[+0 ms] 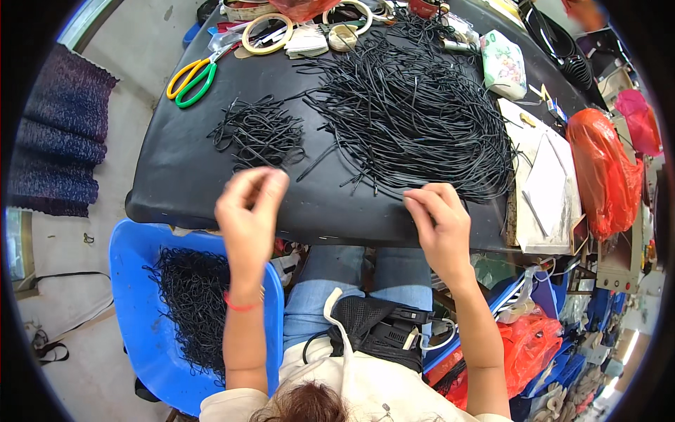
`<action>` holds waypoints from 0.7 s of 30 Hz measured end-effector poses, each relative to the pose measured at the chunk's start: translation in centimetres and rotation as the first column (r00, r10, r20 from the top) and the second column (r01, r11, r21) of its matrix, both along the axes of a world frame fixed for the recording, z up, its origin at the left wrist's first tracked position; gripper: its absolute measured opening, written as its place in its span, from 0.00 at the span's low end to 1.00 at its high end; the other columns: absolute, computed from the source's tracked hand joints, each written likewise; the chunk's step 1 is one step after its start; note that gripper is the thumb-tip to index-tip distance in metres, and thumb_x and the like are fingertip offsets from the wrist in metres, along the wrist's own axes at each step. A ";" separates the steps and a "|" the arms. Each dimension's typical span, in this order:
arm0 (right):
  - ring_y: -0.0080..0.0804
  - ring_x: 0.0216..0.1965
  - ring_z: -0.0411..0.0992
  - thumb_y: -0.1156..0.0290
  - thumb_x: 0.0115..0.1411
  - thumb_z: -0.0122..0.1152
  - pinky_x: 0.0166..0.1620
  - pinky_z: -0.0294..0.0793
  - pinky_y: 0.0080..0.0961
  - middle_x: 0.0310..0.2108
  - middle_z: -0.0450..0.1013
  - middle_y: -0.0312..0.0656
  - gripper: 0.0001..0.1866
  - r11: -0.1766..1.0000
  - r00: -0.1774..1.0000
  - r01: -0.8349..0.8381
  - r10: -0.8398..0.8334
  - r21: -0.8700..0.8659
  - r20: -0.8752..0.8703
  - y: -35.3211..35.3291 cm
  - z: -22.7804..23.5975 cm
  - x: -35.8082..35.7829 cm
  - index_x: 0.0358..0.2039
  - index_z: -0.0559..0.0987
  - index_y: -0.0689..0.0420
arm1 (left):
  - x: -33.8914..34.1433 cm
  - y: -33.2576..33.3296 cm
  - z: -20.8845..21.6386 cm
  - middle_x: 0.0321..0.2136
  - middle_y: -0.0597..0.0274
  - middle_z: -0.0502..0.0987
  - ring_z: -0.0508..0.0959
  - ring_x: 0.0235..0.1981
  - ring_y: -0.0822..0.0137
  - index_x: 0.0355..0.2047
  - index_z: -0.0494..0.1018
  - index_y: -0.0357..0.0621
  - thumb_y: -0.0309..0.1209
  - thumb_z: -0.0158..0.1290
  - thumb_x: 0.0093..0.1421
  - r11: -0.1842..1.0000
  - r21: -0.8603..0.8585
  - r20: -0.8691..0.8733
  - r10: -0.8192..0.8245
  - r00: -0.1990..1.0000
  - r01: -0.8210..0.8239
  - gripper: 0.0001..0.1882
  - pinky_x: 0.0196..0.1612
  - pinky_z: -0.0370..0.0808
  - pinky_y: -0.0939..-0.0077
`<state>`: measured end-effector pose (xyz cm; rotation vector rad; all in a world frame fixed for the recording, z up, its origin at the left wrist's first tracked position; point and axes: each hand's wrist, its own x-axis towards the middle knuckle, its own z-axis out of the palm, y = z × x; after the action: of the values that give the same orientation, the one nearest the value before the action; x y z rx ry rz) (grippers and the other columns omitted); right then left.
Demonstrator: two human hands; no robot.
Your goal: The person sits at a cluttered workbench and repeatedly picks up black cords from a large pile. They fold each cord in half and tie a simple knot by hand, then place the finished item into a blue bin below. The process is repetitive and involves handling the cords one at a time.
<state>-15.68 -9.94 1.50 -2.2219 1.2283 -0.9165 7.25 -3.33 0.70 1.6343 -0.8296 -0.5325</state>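
Note:
A large heap of thin black cords covers the middle and right of the black padded table. To its left lies a smaller pile of looped black cords. My left hand hovers at the near edge of that small pile, thumb and forefinger pinched together. Over the table's front edge, just below the large heap, my right hand is also closed in a pinch. Whatever either pinch holds is too thin or dark to make out.
A blue tub with tangled black cords stands below the table on my left. Scissors with yellow and green handles lie far left, near tape rolls. A tissue pack, a white board and a red plastic bag are on the right.

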 end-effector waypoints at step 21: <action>0.31 0.24 0.69 0.83 0.46 0.62 0.25 0.69 0.21 0.26 0.69 0.41 0.12 0.950 0.999 0.009 0.004 -0.312 0.043 0.5 3.4 0.3 0.34 0.77 0.60 | -4.1 0.7 2.3 0.26 0.57 0.75 0.75 0.27 0.65 0.36 0.74 0.36 0.20 0.53 0.53 0.821 -0.002 0.412 -0.519 0.748 0.571 0.09 0.30 0.71 0.78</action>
<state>-15.37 -9.42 4.90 -2.4254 1.1306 -1.2272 3.14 -2.60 2.99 1.3790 -1.6490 -0.5403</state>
